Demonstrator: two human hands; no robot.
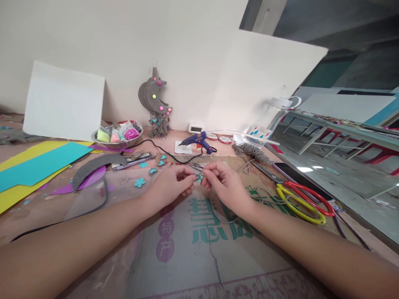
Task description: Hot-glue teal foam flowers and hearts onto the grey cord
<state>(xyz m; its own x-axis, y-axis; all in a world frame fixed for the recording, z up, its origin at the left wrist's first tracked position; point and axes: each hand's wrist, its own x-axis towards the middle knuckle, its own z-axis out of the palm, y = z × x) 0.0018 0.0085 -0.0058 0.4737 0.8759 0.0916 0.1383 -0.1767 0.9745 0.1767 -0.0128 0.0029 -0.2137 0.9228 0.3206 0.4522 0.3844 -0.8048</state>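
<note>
Both hands are working close together above printed cardboard (183, 272) on the surface (168, 139). Left hand (170, 182) is pinching a small turquoise flower-like piece (200, 178) at its edge; piece is sitting between the two sets of fingertips. Right hand (227, 186) is making a narrow pinch just beside it, apparently on the grey cord (214, 213), which is trailing below; exact grip partly hidden. A loose turquoise flower (139, 182) is lying to the left, the glue gun (199, 140) resting beyond. Step in hand, I'm judging: fine fingertip fitting of piece and cord. Next move is calling for a steady left pinch, cord untangled.
</note>
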